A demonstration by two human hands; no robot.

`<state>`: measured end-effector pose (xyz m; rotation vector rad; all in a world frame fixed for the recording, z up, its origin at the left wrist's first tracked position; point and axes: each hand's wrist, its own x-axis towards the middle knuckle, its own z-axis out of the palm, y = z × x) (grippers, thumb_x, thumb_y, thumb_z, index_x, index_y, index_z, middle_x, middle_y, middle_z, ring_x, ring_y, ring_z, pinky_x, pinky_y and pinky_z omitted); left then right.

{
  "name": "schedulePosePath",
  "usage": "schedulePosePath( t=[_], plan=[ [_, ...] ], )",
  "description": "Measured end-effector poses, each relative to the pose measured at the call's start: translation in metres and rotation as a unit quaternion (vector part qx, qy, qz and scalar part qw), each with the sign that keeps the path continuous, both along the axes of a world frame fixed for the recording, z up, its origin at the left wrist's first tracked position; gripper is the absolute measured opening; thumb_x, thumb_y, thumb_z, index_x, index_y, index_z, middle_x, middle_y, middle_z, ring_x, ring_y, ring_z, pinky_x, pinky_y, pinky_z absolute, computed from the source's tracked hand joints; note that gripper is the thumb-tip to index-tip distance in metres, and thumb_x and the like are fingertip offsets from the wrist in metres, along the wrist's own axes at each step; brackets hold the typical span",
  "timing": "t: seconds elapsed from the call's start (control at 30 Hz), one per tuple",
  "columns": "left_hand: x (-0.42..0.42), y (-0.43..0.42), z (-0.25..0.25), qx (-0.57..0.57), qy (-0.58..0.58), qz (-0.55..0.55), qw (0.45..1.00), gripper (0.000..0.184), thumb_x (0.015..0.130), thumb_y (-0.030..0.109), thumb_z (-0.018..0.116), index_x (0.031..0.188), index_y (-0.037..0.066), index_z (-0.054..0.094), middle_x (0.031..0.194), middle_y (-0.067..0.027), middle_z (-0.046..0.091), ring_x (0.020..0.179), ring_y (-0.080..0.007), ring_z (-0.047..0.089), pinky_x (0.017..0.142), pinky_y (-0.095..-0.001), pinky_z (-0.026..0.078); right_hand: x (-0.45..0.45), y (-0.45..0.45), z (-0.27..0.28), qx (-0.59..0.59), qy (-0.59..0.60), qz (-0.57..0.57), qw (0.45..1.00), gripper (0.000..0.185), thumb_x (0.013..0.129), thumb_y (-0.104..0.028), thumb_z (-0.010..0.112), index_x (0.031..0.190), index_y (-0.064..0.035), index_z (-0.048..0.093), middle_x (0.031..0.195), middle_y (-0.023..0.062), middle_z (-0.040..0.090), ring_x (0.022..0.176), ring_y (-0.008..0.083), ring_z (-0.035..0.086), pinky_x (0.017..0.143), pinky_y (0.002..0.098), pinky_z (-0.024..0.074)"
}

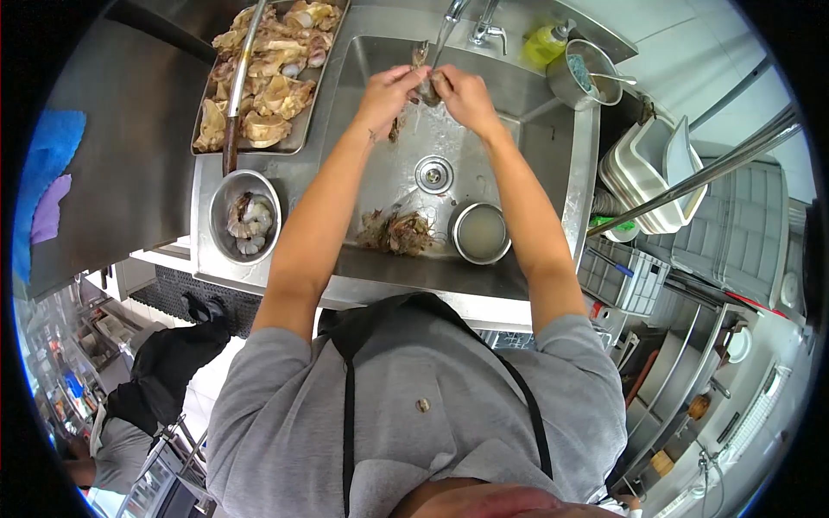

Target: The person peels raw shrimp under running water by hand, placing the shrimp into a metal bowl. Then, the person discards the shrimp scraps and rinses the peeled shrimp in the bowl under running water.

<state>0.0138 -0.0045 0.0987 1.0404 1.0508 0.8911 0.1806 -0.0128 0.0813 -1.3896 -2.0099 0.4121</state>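
Note:
At the back of the sink, under the tap (451, 19), my left hand (389, 97) and my right hand (467, 97) are closed on a shrimp (420, 57) between them. Part of the shrimp is hidden by my fingers. A heap of shrimp shells and heads (399, 233) lies at the front of the sink (540, 155). Beside it stands a round metal container (481, 233) of cloudy liquid. Left of the sink, a metal bowl (219, 242) holds several peeled shrimp (250, 223).
A tray (298, 138) of bony meat pieces (275, 91) stands at the back left, with a long-handled tool (230, 142) across it. A yellow-green soap bottle (546, 45) and a metal pot (570, 82) sit back right. White tubs (643, 177) stand right. Another person (129, 440) is at lower left.

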Motion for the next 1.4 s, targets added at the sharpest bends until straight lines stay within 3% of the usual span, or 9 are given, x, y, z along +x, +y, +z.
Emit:
schedulePosePath(
  t=[0.17,0.5,0.7,0.83,0.9,1.0,1.07,1.23,1.4],
  plan=[
    [0.002,0.006,-0.014,-0.038,-0.071,0.029,0.996,0.036,0.088,0.030,0.063,0.114,0.005,0.061,0.108,0.0001,0.059,0.091,-0.0069,0.050,0.074,-0.0226,0.036,-0.008,0.005,-0.001,-0.179,0.313,0.023,0.933,0.033,0.079,-0.024,0.065,0.106,-0.0056,0.065,0.068,0.0107,0.061,0.060,0.0174,0.054,0.063,0.0315,0.0464],
    [0.020,0.010,-0.053,-0.054,-0.318,0.062,0.945,0.023,0.094,0.028,0.054,0.105,0.009,0.060,0.102,-0.0011,0.060,0.097,-0.0128,0.053,0.085,-0.0328,0.038,-0.043,0.014,-0.014,-0.104,0.193,-0.214,0.952,0.022,0.077,-0.021,0.062,0.082,0.0004,0.066,0.075,0.0208,0.065,0.071,0.0218,0.066,0.065,0.0338,0.0477],
    [0.024,0.014,-0.041,-0.085,-0.285,0.133,0.945,0.021,0.095,0.029,0.051,0.106,0.011,0.057,0.094,-0.0032,0.060,0.092,-0.0157,0.054,0.086,-0.0363,0.041,-0.014,0.012,-0.057,-0.139,0.501,-0.310,0.796,0.012,0.078,-0.009,0.059,0.084,0.0006,0.062,0.071,0.0013,0.056,0.064,0.0111,0.049,0.057,0.0286,0.0418],
    [0.025,0.023,-0.044,-0.051,-0.360,0.171,0.916,0.022,0.095,0.028,0.053,0.107,0.009,0.057,0.084,-0.0047,0.058,0.081,-0.0156,0.055,0.076,-0.0331,0.043,0.016,-0.011,-0.077,-0.106,0.569,-0.344,0.740,0.009,0.081,-0.011,0.057,0.081,-0.0025,0.060,0.067,0.0039,0.056,0.055,0.0114,0.049,0.047,0.0280,0.0379],
    [0.021,0.024,-0.042,-0.061,-0.350,0.168,0.920,0.024,0.095,0.028,0.053,0.109,0.009,0.056,0.082,-0.0027,0.056,0.081,-0.0160,0.055,0.078,-0.0312,0.042,0.026,-0.045,-0.087,-0.169,0.438,-0.344,0.813,0.009,0.080,-0.012,0.057,0.080,-0.0037,0.059,0.070,0.0054,0.058,0.056,0.0127,0.051,0.046,0.0286,0.0402],
    [0.018,0.033,-0.043,-0.057,-0.286,0.138,0.947,0.025,0.095,0.027,0.053,0.109,0.007,0.057,0.079,-0.0010,0.053,0.075,-0.0162,0.053,0.076,-0.0292,0.043,0.041,-0.086,-0.102,-0.294,0.367,-0.028,0.882,0.013,0.077,-0.014,0.060,0.083,-0.0023,0.061,0.076,0.0071,0.063,0.060,0.0149,0.056,0.052,0.0298,0.0450],
    [0.019,0.037,-0.048,-0.048,-0.228,0.112,0.966,0.024,0.094,0.026,0.054,0.107,0.006,0.059,0.077,-0.0013,0.053,0.070,-0.0161,0.052,0.074,-0.0291,0.044,0.032,-0.092,-0.053,-0.469,0.082,0.090,0.875,0.020,0.075,-0.016,0.061,0.087,-0.0011,0.065,0.082,0.0079,0.066,0.066,0.0168,0.060,0.060,0.0309,0.0482],
    [0.020,0.032,-0.052,0.270,0.171,0.034,0.947,0.025,0.089,0.018,0.058,0.106,0.001,0.063,0.083,-0.0056,0.060,0.073,-0.0211,0.058,0.070,-0.0321,0.047,0.025,-0.011,0.026,-0.019,-0.007,-0.173,0.985,0.019,0.083,-0.021,0.057,0.094,-0.0077,0.066,0.076,0.0148,0.065,0.073,0.0306,0.063,0.071,0.0412,0.0496],
    [0.010,0.023,-0.032,0.368,0.285,0.005,0.885,0.020,0.086,0.015,0.059,0.102,0.005,0.064,0.086,-0.0131,0.058,0.080,-0.0340,0.057,0.071,-0.0420,0.045,0.004,0.033,0.040,0.031,-0.216,0.000,0.976,0.025,0.084,-0.024,0.056,0.097,-0.0047,0.065,0.087,0.0182,0.065,0.085,0.0358,0.062,0.079,0.0446,0.0487]
  ],
)
